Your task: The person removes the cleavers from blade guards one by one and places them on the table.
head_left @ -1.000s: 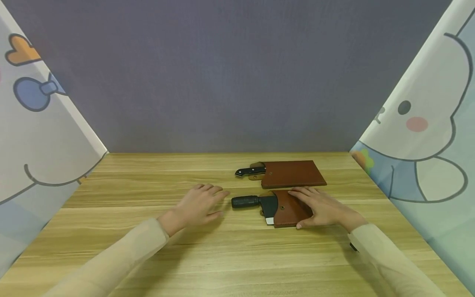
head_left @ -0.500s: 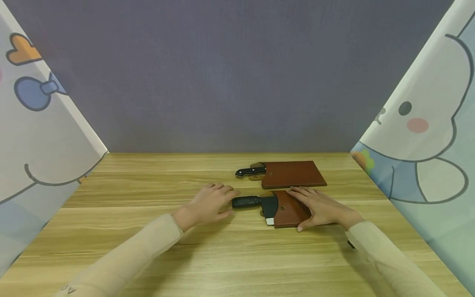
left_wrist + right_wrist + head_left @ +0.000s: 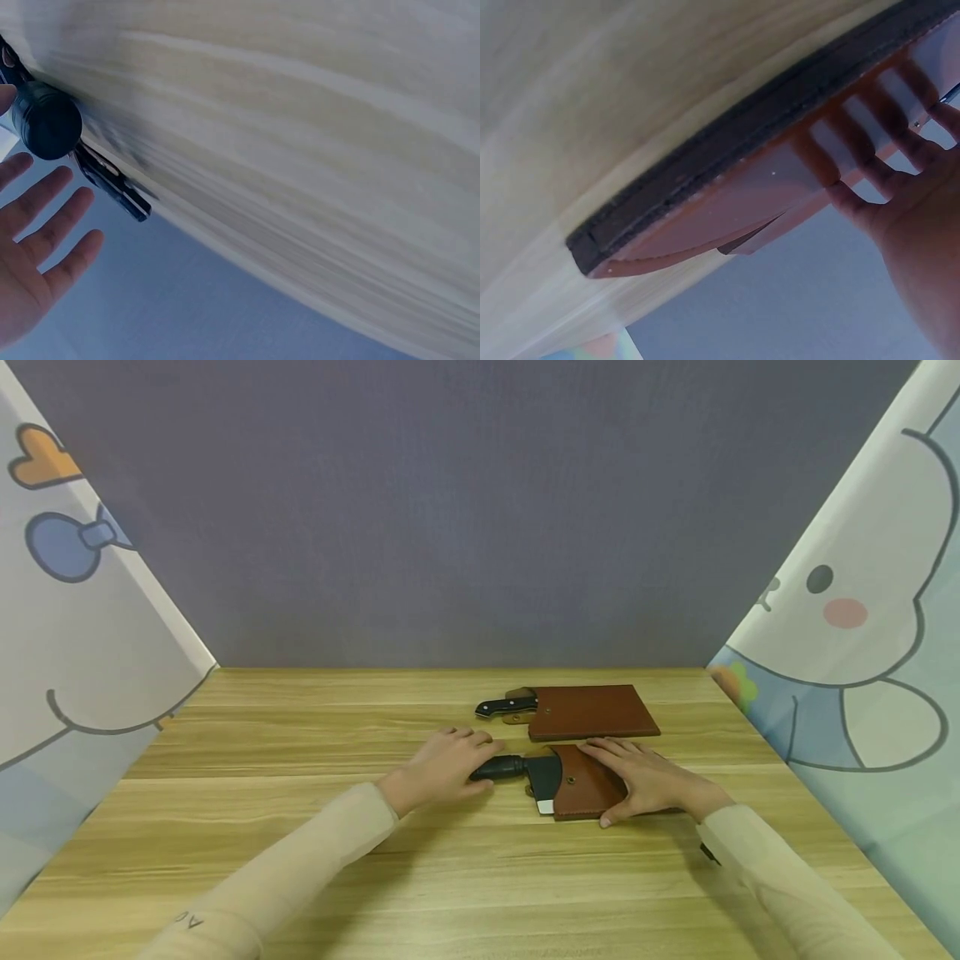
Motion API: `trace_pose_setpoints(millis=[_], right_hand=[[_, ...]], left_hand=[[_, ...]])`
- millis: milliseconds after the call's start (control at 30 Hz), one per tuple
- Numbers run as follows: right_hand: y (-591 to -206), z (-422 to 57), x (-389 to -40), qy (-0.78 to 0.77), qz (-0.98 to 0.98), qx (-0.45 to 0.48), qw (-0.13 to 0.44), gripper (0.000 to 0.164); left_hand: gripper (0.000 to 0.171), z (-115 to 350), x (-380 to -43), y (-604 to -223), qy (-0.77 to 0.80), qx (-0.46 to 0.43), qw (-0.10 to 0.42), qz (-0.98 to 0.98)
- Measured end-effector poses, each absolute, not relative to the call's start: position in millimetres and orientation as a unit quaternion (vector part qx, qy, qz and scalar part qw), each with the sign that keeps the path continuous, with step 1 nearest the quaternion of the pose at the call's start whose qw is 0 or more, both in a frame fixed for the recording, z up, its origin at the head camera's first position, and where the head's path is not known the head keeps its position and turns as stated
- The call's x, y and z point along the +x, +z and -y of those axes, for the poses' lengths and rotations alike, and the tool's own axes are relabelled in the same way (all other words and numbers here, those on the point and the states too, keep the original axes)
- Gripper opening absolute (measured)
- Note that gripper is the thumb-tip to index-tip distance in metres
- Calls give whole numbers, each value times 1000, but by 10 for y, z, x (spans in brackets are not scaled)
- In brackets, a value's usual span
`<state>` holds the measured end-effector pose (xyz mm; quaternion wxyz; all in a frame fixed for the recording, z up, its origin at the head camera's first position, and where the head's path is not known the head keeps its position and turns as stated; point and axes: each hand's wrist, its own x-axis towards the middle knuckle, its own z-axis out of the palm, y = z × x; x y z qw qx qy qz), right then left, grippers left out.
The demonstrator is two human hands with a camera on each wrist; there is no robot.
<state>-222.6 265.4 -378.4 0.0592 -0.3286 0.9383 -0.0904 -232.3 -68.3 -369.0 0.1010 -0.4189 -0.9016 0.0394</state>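
A cleaver [image 3: 544, 774] lies on the table, most of its blade inside a brown leather sheath [image 3: 579, 785]. Its black handle [image 3: 506, 767] points left. My left hand [image 3: 441, 768] hovers over the handle's end; the left wrist view shows the fingers spread and apart from the round handle end [image 3: 51, 124], the thumb near it. On the sheath's right part rests my right hand [image 3: 647, 781], fingers on top and thumb at the near edge. In the right wrist view the extended fingertips touch the leather surface [image 3: 772, 176]; that hand covers the sheath's right end.
Behind the cleaver lies a second brown sheath [image 3: 592, 710] with a black-handled knife [image 3: 506, 706] in it. A grey partition [image 3: 465, 527] stands at the table's back edge. Cartoon-printed panels flank the wooden table [image 3: 465, 893].
My left hand has moved right, from beside the cleaver's handle to over its end. The right hand has stayed on the sheath, almost still. Cleaver and second knife have not moved.
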Motion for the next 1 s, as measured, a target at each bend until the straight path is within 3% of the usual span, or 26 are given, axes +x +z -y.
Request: trace_pose_setpoints(millis=[600,1000], right_hand=[[-3800,-2651,-2243,-91,-941,-319,66,108],[-3797,-2645,-2258,-86,-941,-322,63,110]], left_hand=[[51,499,-2401,-3811,63,-429,97,896],[47,450,-2426,-3808,52,-425,68,901]])
